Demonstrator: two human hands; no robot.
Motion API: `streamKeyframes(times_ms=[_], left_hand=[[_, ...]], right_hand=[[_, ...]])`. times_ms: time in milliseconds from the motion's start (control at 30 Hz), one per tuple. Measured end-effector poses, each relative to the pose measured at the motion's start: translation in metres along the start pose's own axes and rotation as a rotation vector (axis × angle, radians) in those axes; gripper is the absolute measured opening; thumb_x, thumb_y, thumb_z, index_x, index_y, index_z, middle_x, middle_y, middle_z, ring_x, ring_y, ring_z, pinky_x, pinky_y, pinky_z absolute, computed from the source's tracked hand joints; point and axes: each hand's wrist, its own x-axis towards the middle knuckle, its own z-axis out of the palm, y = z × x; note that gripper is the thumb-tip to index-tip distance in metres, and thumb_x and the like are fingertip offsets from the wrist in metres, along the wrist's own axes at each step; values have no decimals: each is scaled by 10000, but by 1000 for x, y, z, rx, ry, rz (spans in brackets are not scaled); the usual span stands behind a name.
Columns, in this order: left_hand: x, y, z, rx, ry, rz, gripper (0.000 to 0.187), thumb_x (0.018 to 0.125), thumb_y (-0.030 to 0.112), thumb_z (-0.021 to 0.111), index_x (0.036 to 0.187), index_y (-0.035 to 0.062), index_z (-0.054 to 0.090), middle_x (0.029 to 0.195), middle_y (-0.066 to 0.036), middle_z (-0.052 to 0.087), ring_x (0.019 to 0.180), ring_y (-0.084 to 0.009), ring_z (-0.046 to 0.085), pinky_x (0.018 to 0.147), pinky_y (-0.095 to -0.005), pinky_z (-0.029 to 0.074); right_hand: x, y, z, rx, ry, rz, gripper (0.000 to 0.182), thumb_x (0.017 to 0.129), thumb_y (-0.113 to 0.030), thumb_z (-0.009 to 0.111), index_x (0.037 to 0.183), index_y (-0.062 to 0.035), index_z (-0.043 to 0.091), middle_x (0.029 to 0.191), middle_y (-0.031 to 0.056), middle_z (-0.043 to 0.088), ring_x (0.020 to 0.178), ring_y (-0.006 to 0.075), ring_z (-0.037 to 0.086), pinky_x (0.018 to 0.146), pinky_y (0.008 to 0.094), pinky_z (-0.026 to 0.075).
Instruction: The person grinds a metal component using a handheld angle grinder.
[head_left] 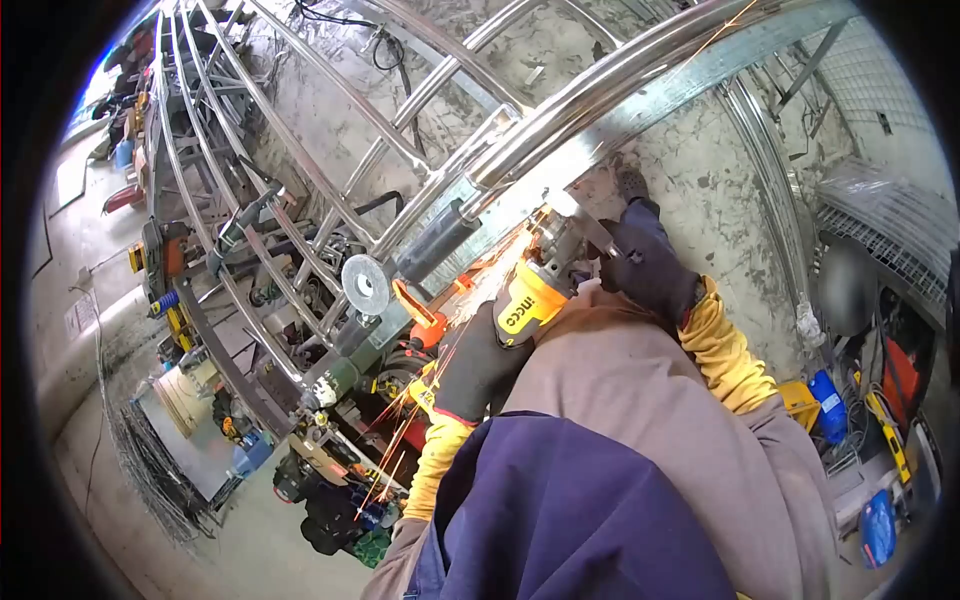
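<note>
A yellow angle grinder (535, 300) is held against the shiny metal pipe frame (520, 165), with sparks streaming down and left from the contact. My left hand (478, 368), in a dark glove, is closed round the rear body of the grinder. My right hand (645, 268), also gloved, is closed at the grinder's head, beside the guard; its fingertips are partly hidden. The grinder's disc is mostly lost in the glare. Just left of the work lies a second grinder with a grey disc (367, 284) and a dark green body (335, 380).
An orange tool (425, 325) sits close to my left hand. Long curved pipes (290, 95) run across the upper left, with another cordless-looking tool (240, 230) resting on them. Tools and a blue bottle (828, 405) lie at the right. Thin rods (160, 475) are bundled lower left.
</note>
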Motion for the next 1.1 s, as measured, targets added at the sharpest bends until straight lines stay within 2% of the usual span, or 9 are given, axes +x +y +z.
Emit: streamKeyframes(times_ms=[67,267,367,433,533,600,733,833,1100], left_hand=[[1,2,-1,47,-40,-71,552,854,435,834,1240,59,717,1010,-239,791,964,-442,768,836,-536,595],[2,-5,6,92,-5,-30,567,860,445,828,1265,64,716,1023,-234,794,971,-445,769,846,-532,601],[1,0,2,90,7,-32,562,860,444,828,1262,67,718,1028,-233,795,974,-442,771,847,-529,603],[0,6,-4,100,-3,-33,557,861,443,826,1259,69,719,1032,-232,796,977,-439,772,847,-526,604],[0,10,-8,68,-55,-57,546,859,434,827,1246,62,722,1023,-231,795,974,-438,771,845,-524,605],[1,11,-11,16,-34,49,533,852,417,829,1227,53,726,1020,-235,792,977,-440,767,841,-527,602],[1,-1,-1,74,-34,-4,518,847,403,828,1217,54,728,1012,-238,790,980,-442,764,836,-529,599],[1,-3,1,80,9,5,508,850,394,820,1224,63,727,1020,-237,791,983,-445,763,836,-531,598],[-1,7,-4,-111,-2,47,503,862,394,811,1232,66,721,1009,-236,789,967,-450,762,830,-529,599]], right_hand=[[0,1,-1,33,9,-15,363,887,-428,724,1206,-266,788,1060,86,805,887,368,674,941,482,455],[2,-1,-4,-59,-77,-22,392,894,-416,713,1248,-256,766,1079,90,804,891,363,682,952,489,453],[2,10,7,-34,45,-82,392,893,-422,719,1244,-253,765,1079,90,804,894,369,677,958,480,453],[3,2,1,16,-110,52,408,885,-436,728,1248,-254,773,1093,97,805,926,380,673,970,470,452],[1,10,5,0,-73,52,415,884,-443,738,1252,-258,784,1105,103,808,968,383,671,985,461,452],[2,11,6,4,-60,28,417,886,-450,741,1254,-261,789,1106,100,809,968,379,668,989,462,452],[-1,10,5,-20,-20,23,428,888,-456,745,1268,-264,786,1098,91,813,960,369,672,1000,469,445],[2,1,-3,-28,-93,45,457,881,-464,752,1292,-266,776,1099,92,812,955,369,677,1015,470,439],[2,13,11,19,-56,55,470,852,-449,756,1284,-265,773,1092,92,805,959,377,679,1015,472,438]])
